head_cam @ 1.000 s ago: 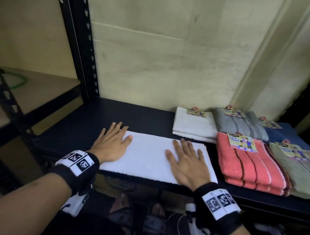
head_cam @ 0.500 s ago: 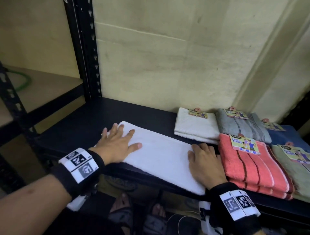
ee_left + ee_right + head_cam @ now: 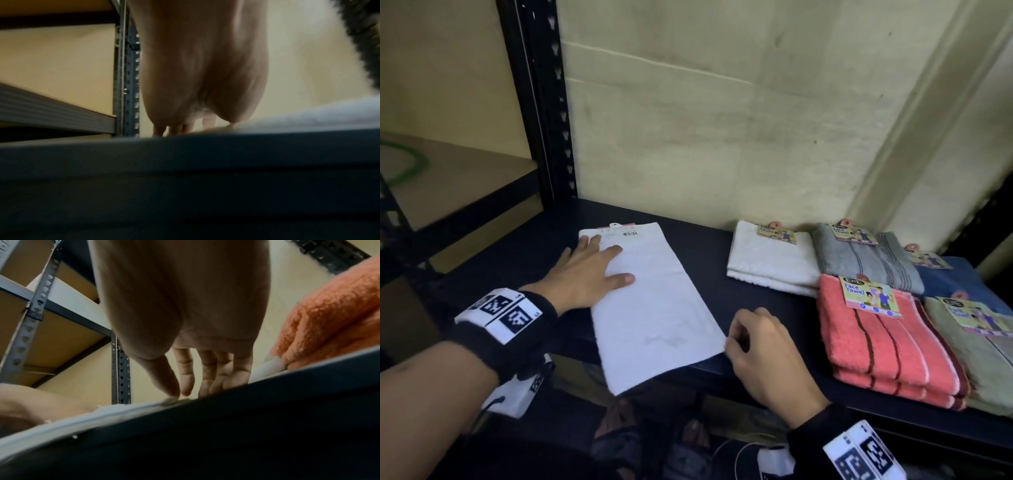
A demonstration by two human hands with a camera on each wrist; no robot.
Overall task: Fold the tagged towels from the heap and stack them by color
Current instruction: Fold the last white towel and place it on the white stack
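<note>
The white towel (image 3: 654, 301), a long soft terry strip, is lying angled on the dark shelf (image 3: 705, 246) with its near end overhanging the front edge. The left hand (image 3: 585, 270) is lying spread and flat on its far part, probably anchoring it. The right hand (image 3: 760, 346) is pinching the near right corner between thumb and curled fingers, likely readying the next fold. Tagged folded stacks, white (image 3: 763, 260) and coral (image 3: 876, 342) among them, are sitting well right.

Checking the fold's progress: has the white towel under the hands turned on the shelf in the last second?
Yes. The white towel has swung from lying along the shelf's front edge to angling across it, its tagged end toward the wall.
</note>
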